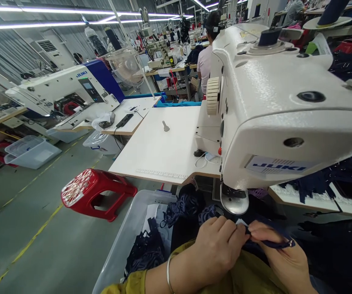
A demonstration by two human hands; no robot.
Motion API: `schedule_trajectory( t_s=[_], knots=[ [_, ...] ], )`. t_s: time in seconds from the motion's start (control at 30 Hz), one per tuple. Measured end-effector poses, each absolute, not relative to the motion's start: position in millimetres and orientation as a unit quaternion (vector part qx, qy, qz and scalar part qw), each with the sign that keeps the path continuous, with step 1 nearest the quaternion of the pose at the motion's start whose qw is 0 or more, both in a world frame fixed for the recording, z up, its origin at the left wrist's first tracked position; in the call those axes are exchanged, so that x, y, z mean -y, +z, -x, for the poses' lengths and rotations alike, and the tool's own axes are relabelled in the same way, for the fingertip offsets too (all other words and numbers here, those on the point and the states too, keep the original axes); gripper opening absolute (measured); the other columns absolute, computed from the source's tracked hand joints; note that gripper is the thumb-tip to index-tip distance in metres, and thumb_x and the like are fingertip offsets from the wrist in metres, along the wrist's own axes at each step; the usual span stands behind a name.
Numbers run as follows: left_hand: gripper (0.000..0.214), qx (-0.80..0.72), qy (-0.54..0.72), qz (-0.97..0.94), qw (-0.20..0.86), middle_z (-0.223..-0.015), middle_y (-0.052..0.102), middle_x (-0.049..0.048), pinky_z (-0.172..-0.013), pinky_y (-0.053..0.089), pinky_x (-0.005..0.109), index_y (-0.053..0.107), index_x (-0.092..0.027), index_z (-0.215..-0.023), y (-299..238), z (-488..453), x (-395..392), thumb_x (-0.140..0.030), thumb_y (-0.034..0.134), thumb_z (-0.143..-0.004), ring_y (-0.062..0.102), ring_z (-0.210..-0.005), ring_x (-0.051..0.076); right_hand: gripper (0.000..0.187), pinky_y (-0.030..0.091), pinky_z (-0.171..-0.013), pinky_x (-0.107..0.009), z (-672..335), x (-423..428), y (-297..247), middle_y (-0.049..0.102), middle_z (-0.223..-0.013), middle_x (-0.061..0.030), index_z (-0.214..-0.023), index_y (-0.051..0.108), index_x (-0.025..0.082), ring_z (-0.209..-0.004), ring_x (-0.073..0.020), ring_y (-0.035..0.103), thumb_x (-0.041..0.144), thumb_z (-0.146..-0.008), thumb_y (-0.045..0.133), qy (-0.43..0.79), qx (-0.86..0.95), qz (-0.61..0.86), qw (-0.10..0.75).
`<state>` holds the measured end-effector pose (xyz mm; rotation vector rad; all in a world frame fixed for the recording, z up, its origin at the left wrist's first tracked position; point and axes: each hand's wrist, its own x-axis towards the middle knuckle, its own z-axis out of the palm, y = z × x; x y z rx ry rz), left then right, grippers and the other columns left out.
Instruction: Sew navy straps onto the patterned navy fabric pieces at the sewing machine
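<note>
One narrow dark navy fabric strip (275, 245) is in your hands, soft and slightly curved, with a small shiny fitting at its free end. One small white piece (241, 222) shows at the fingertips; whether it is attached to the strip cannot be told.

Count, with your joined hands as the dial's centre:
- Two sewing machines marked JUKI: one large white glossy machine (286, 102) at one o'clock, one white-and-blue machine with a small screen (84, 92) at ten.
- One red plastic stool with a patterned seat (99, 194), between nine and ten.
- One translucent plastic bin (114, 253) at nine, near your left forearm, holding dark navy fabric pieces (147, 251); they overlap too much to count.
- One flat grey key-shaped piece (165, 126) on the white tabletop (157, 151), toward eleven.
- One person in a pale pink top (204, 61), seen from behind, between eleven and twelve.
- One silver-coloured bangle (169, 273) on your left wrist.

Your left hand (215, 247) is curled, its fingertips pinching the strip's near end. Your right hand (281, 253) grips it at the same place between thumb and fingers. From that pinch the strip runs toward three o'clock across your right hand, below the white machine's rounded metal plate (235, 204), which sits at twelve.
</note>
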<state>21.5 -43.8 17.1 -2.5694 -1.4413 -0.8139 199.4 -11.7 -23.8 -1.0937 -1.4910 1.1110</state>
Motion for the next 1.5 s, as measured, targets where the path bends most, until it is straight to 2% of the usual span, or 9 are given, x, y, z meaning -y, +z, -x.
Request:
schedule_trajectory(
  t_s=[0.13,0.3,0.43,0.53,0.67,0.87,1.07,1.27,1.5],
  knots=[
    [0.016,0.497,-0.273,0.821,-0.062,-0.075,0.060,-0.0006,-0.057,0.043,0.027,0.058,-0.018,-0.089,20,-20,40,-0.030,0.052,-0.098,0.057,-0.066,0.014,0.014,0.059,-0.060,-0.028,-206,1,-13,0.073,-0.075,-0.0041,-0.068,0.074,0.026,-0.069,-0.0229,0.070,0.039,-0.074,0.073,0.495,0.621,0.447,0.411],
    [0.021,0.537,-0.278,0.772,-0.196,-0.097,0.063,0.0034,-0.072,0.052,0.025,0.054,-0.019,-0.111,36,-8,20,-0.033,0.057,-0.095,0.063,-0.085,0.016,0.026,0.056,-0.061,-0.024,-197,-16,3,0.073,-0.083,-0.0035,-0.086,0.072,0.024,-0.071,-0.0205,0.068,0.048,-0.079,0.067,0.493,0.615,0.506,0.350],
    [0.019,0.536,-0.244,0.806,-0.057,-0.111,0.060,0.0089,-0.086,0.051,0.032,0.053,-0.016,-0.115,33,5,2,-0.016,0.045,-0.098,0.059,-0.100,0.019,0.022,0.054,-0.075,-0.032,-178,-30,4,0.070,-0.094,-0.0051,-0.092,0.070,0.027,-0.087,-0.0242,0.065,0.045,-0.084,0.060,0.396,0.664,0.495,0.397],
    [0.025,0.468,-0.248,0.847,0.045,-0.118,0.062,0.0097,-0.095,0.044,0.036,0.055,-0.015,-0.119,25,11,0,-0.013,0.042,-0.098,0.056,-0.108,0.020,0.021,0.050,-0.064,-0.031,-172,-37,-3,0.061,-0.082,-0.0033,-0.089,0.061,0.025,-0.072,-0.0202,0.059,0.046,-0.085,0.058,0.383,0.665,0.510,0.389],
    [0.030,0.406,-0.270,0.871,0.064,-0.122,0.065,0.0054,-0.099,0.037,0.032,0.055,-0.014,-0.125,15,9,11,-0.013,0.042,-0.098,0.054,-0.115,0.017,0.026,0.045,-0.057,-0.026,-174,-44,-12,0.044,-0.070,0.0049,-0.091,0.050,0.025,-0.062,-0.0146,0.048,0.047,-0.083,0.063,0.465,0.612,0.518,0.376],
    [0.035,0.446,-0.230,0.856,0.124,-0.128,0.062,0.0007,-0.093,0.036,0.030,0.056,-0.023,-0.129,7,2,22,-0.021,0.052,-0.095,0.051,-0.121,0.016,0.040,0.052,-0.068,-0.026,-180,-50,-12,0.059,-0.088,-0.0005,-0.110,0.056,0.026,-0.081,-0.0181,0.059,0.051,-0.081,0.066,0.556,0.559,0.505,0.351],
    [0.032,0.463,-0.219,0.844,0.157,-0.127,0.063,0.0037,-0.093,0.035,0.030,0.058,-0.022,-0.127,8,-4,20,-0.020,0.049,-0.097,0.053,-0.119,0.017,0.040,0.047,-0.098,-0.042,-183,-67,-9,0.070,-0.108,-0.0082,-0.113,0.064,0.023,-0.114,-0.0278,0.059,0.049,-0.083,0.059,0.505,0.589,0.505,0.380],
    [0.030,0.503,-0.256,0.809,0.168,-0.124,0.064,-0.0010,-0.095,0.031,0.032,0.060,-0.020,-0.124,7,-14,14,-0.032,0.051,-0.098,0.054,-0.115,0.015,0.026,0.044,-0.100,-0.047,-179,-92,-7,0.076,-0.091,-0.0070,-0.085,0.074,0.023,-0.106,-0.0315,0.065,0.035,-0.080,0.052,0.377,0.712,0.485,0.341],
    [0.035,0.523,-0.243,0.802,0.157,-0.124,0.063,0.0044,-0.093,0.031,0.033,0.058,-0.018,-0.126,8,-16,11,-0.037,0.047,-0.099,0.052,-0.117,0.019,0.018,0.046,-0.097,-0.051,-177,-109,-11,0.075,-0.079,-0.0070,-0.076,0.071,0.027,-0.103,-0.0345,0.065,0.038,-0.078,0.057,0.288,0.748,0.463,0.379]
  ],
)
